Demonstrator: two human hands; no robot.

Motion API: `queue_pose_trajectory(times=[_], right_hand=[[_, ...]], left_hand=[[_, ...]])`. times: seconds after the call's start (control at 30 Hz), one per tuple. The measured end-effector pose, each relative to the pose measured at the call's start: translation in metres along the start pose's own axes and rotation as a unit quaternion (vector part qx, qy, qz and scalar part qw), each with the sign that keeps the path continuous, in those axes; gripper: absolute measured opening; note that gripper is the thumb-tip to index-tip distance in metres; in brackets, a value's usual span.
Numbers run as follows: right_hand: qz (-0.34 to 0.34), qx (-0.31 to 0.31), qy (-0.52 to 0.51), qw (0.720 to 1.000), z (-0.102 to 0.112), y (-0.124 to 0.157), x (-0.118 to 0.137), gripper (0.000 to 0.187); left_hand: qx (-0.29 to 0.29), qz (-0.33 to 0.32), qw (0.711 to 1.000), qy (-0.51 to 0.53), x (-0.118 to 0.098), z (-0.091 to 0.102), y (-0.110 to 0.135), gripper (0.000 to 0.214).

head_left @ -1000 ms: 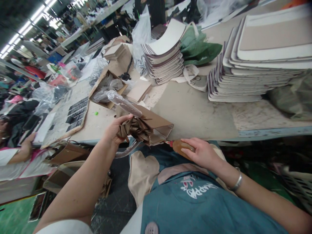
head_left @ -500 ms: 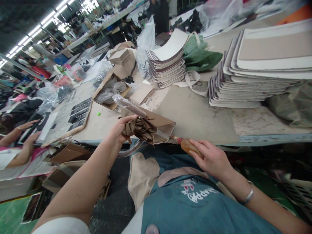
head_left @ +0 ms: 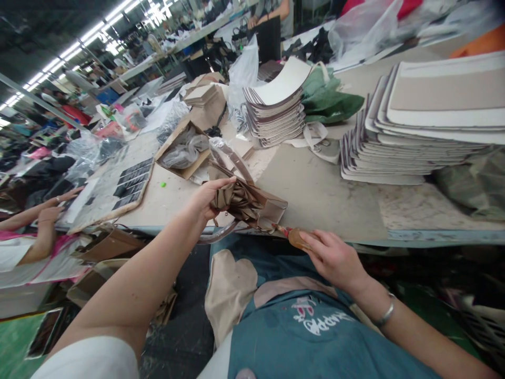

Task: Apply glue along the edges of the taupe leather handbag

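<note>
My left hand point(head_left: 207, 200) is closed on a crumpled brown bag piece point(head_left: 240, 202) with a plastic-wrapped handle point(head_left: 224, 152) sticking up from it, held just above the table's front edge. My right hand point(head_left: 335, 258) grips the amber handle of a tool point(head_left: 295, 238) whose tip reaches into the bag's lower edge. Both hands are close to my body, over the edge of the worktable point(head_left: 315, 195).
Tall stacks of grey and white board panels point(head_left: 418, 131) stand at the right, and a smaller curled stack point(head_left: 276, 110) sits behind the bag. An open cardboard box with plastic point(head_left: 183, 150), a green bag point(head_left: 327, 95) and another person's hands point(head_left: 51, 208) at the left.
The bag has tilted so its wrapped handle points further up. My right hand has slid left with the tool toward the bag's lower edge.
</note>
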State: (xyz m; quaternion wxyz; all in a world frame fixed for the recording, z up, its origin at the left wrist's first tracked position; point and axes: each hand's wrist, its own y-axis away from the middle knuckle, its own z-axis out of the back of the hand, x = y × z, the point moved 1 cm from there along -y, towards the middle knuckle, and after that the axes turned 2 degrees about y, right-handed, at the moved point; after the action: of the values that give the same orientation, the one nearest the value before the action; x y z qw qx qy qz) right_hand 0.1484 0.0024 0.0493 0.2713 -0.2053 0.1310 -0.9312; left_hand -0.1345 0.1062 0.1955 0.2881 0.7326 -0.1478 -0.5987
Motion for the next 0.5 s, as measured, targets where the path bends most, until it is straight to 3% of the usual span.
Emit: queue_pose_trajectory(times=[0.23,0.4,0.5], right_hand=[[-0.007,-0.034,0.002,0.999,-0.002,0.001,-0.011,0.035],[0.019,0.007,-0.052,0.998,-0.007,0.008,-0.013,0.037],[0.01,-0.002,-0.036,0.999,-0.008,0.009,-0.015,0.037]], left_hand=[[0.001,-0.018,0.999,-0.028,-0.005,-0.009,-0.008,0.012],[0.0,-0.03,0.999,-0.028,-0.007,-0.012,-0.011,0.011],[-0.001,-0.034,0.999,-0.03,-0.007,-0.013,-0.014,0.011]])
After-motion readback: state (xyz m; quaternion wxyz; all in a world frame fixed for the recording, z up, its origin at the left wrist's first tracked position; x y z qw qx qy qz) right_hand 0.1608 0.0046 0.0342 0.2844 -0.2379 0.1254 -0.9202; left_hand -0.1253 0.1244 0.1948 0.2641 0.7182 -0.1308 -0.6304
